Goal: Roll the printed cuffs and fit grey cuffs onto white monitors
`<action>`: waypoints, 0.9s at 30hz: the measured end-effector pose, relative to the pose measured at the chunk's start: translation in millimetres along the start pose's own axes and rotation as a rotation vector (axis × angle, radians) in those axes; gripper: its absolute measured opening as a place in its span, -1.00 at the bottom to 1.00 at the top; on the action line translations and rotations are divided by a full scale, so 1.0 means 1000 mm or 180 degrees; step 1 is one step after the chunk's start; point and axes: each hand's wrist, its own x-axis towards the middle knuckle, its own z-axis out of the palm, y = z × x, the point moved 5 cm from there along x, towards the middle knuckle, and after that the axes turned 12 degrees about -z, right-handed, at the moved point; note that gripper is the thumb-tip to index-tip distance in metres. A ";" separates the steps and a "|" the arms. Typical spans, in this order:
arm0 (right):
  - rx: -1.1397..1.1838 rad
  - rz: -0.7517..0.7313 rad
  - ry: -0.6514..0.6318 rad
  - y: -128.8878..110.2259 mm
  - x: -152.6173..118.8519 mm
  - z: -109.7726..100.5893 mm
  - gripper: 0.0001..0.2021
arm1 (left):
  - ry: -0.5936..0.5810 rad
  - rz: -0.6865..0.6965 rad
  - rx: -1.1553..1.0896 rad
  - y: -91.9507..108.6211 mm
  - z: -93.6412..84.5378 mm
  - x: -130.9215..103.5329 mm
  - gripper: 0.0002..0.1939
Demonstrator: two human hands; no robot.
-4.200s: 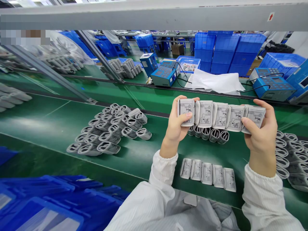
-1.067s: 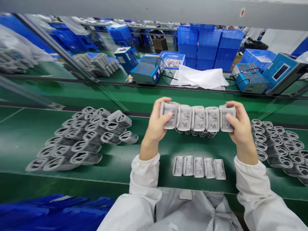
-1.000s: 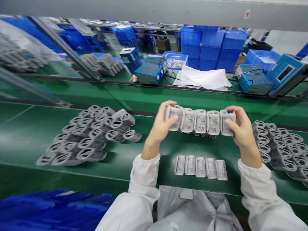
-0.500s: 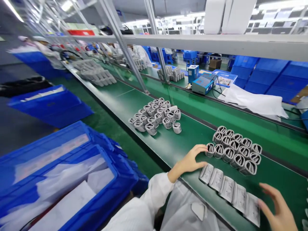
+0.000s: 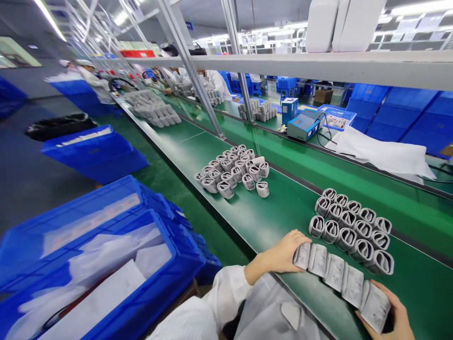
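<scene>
A row of several grey rolled-up pieces [image 5: 334, 271], flat and soft-looking, lies side by side near the front edge of the green work surface. My left hand [image 5: 287, 251] presses on the row's left end, thumb in front and fingers behind. At the right end, my right hand [image 5: 392, 315] grips the last roll, with fingers behind it and thumb underneath. The row looks squeezed between both hands. Just behind it, a block of similar grey rolls [image 5: 348, 238] stands on end in rows, open spiral ends up. What the rolls are exactly, I cannot tell.
A looser group of grey rolls [image 5: 228, 177] stands farther left on the green surface [image 5: 279, 210]. Blue bins [image 5: 184, 255] with white sheets stand at lower left. A metal post [image 5: 198, 80] and a shelf [image 5: 269, 66] cross above. Beyond are a blue device [image 5: 303, 125] and co-workers.
My left hand has come down from the standing block to the front row's left end. My right hand has closed around its right end. The front rolls now stand more raised and pressed together.
</scene>
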 end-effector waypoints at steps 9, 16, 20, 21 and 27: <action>0.1702 -0.0121 0.1047 -0.090 0.076 -0.038 0.10 | 0.0973 0.0901 -0.1276 0.086 -0.063 0.046 -0.03; 0.2039 -0.1880 0.1729 -0.185 0.170 -0.094 0.14 | 0.1767 0.1905 -0.1556 0.158 -0.133 0.124 0.13; 0.2246 -0.1753 0.1578 -0.186 0.187 -0.097 0.09 | 0.1597 0.1961 -0.1913 0.156 -0.129 0.153 0.06; 0.2353 -0.1598 0.1578 -0.181 0.188 -0.096 0.04 | 0.1575 0.1935 -0.2001 0.154 -0.125 0.155 0.01; 0.1870 -0.1262 0.1881 -0.147 0.189 -0.101 -0.08 | 0.1409 0.1881 -0.2192 0.156 -0.108 0.142 -0.31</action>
